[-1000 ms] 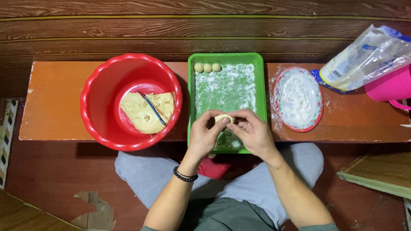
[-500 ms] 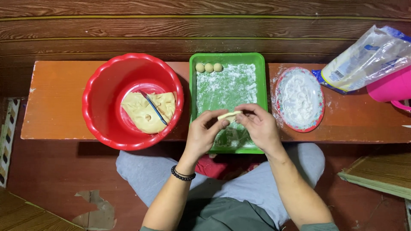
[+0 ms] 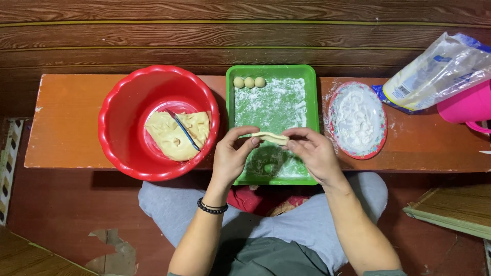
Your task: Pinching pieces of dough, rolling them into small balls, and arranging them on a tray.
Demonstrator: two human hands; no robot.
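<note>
Both hands hold a short stretched strip of pale dough point(image 3: 271, 137) above the near half of a green floured tray point(image 3: 310, 97). My left hand point(image 3: 231, 156), with a black bead bracelet on the wrist, pinches the strip's left end. My right hand point(image 3: 313, 153) pinches its right end. Three small dough balls point(image 3: 249, 82) sit in a row at the tray's far left corner. A red basin point(image 3: 123, 102) to the left holds a slab of yellow dough point(image 3: 174, 138) with a knife point(image 3: 183, 129) lying across it.
A low orange bench point(image 3: 66, 122) carries everything, against a dark wooden wall. A patterned plate of white flour point(image 3: 357, 120) stands right of the tray. A plastic flour bag point(image 3: 434, 74) and a pink jug point(image 3: 468, 105) sit at the far right.
The hands have moved apart and the dough between them has gone from a small lump to a longer strip.
</note>
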